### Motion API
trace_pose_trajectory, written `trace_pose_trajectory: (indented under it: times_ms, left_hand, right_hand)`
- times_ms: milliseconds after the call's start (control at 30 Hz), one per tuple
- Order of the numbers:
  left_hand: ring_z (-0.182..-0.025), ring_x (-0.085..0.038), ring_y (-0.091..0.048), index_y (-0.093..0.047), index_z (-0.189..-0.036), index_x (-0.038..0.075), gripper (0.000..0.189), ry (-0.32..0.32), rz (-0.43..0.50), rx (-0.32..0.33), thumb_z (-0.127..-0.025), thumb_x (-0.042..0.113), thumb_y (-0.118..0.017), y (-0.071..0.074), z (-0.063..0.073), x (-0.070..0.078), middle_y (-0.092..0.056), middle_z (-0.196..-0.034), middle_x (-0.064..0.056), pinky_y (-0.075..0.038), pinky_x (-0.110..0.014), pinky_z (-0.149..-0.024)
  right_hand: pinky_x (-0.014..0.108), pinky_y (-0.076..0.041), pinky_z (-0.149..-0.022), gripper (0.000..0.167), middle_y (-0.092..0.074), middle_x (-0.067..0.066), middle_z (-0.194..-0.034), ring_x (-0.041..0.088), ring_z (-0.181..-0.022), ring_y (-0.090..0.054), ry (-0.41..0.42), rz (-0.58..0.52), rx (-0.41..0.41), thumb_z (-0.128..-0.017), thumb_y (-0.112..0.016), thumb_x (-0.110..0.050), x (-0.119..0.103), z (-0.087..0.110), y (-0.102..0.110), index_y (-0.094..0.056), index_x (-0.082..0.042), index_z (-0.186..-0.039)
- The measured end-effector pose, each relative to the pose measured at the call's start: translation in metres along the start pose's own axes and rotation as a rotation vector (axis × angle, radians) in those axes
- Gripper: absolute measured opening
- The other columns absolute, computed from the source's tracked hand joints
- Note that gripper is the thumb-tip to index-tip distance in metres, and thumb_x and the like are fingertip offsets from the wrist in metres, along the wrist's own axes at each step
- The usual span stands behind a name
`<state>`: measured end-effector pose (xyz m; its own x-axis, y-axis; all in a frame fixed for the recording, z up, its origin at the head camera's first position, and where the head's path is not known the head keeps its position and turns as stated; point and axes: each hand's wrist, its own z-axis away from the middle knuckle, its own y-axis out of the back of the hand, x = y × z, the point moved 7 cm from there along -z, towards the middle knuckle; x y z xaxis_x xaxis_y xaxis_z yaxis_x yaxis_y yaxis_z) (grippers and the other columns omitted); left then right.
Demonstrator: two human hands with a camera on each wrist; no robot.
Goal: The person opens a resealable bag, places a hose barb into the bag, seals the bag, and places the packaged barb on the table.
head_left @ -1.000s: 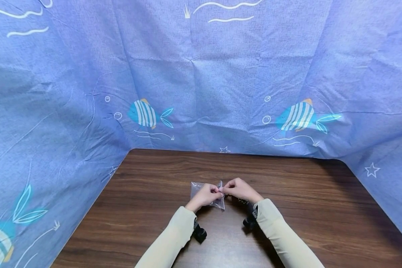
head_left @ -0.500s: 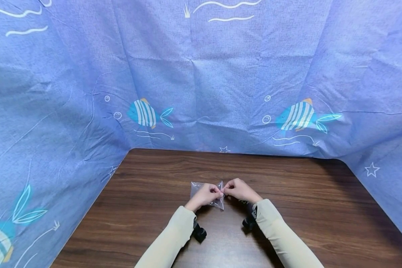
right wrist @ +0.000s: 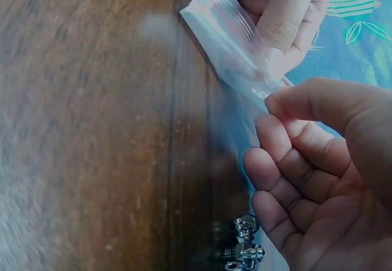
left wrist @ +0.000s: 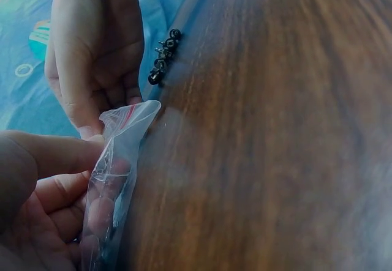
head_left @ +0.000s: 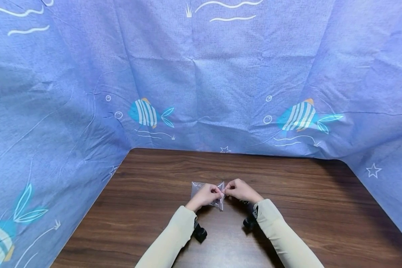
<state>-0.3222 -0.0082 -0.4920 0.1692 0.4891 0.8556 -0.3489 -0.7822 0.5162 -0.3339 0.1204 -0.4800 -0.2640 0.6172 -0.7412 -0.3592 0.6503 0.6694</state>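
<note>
A clear zip-lock bag (head_left: 197,188) with a red line along its seal lies between both hands over the wooden table. My left hand (head_left: 204,195) pinches it near the sealing end, thumb on top; in the left wrist view the other fingers (left wrist: 101,213) show through the plastic behind it. Facing it, my right hand (head_left: 242,190) pinches the bag's mouth edge between thumb and index finger, its remaining fingers (right wrist: 266,167) loosely curled. Several small shiny metal pieces (right wrist: 247,246) lie on the table by the right hand, partly hidden under it in the head view.
The dark wooden table (head_left: 160,167) reaches back to a blue fish-print curtain (head_left: 221,82), which also hangs along both sides. Black wrist cameras (head_left: 200,233) are strapped under both light sleeves (head_left: 174,234).
The bag's mouth end has shifted slightly between the fingertips, its near corner swinging a little left. Both hands stay almost where they were.
</note>
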Motion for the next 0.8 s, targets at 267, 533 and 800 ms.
trace_pose_trajectory:
  times_ms: [267, 533, 800]
  left_hand:
    - [-0.066, -0.007, -0.048, -0.068, -0.077, -0.001, 0.013, 0.001, -0.001, 0.001, -0.085, 0.009, -0.066, 0.001, 0.000, 0.001, -0.062, -0.073, 0.000, -0.039, -0.019, -0.061]
    - [-0.065, -0.007, -0.048, -0.068, -0.074, 0.001, 0.014, -0.002, -0.040, 0.014, -0.085, 0.011, -0.067, 0.002, 0.000, 0.002, -0.060, -0.070, 0.003, -0.038, -0.020, -0.061]
    - [-0.056, -0.006, -0.045, -0.067, -0.073, 0.000, 0.020, -0.046, -0.124, 0.004, -0.090, 0.011, -0.063, 0.008, 0.004, 0.014, -0.063, -0.066, -0.004, -0.036, -0.018, -0.055]
  right_hand:
    - [0.021, -0.038, -0.048, 0.013, -0.059, -0.002, -0.062, 0.005, -0.050, -0.045, -0.001, 0.014, -0.009, -0.083, -0.062, -0.012, 0.001, 0.000, 0.004, -0.070, -0.005, -0.075]
    - [0.022, -0.040, -0.048, 0.013, -0.061, 0.001, -0.063, 0.006, -0.049, -0.047, 0.001, 0.015, -0.023, -0.082, -0.062, -0.012, 0.002, 0.001, 0.006, -0.069, -0.004, -0.075]
    - [0.022, -0.041, -0.048, 0.019, -0.062, 0.002, -0.063, 0.006, -0.049, -0.046, 0.002, 0.032, -0.010, -0.087, -0.062, -0.016, 0.000, 0.002, 0.008, -0.068, -0.003, -0.074]
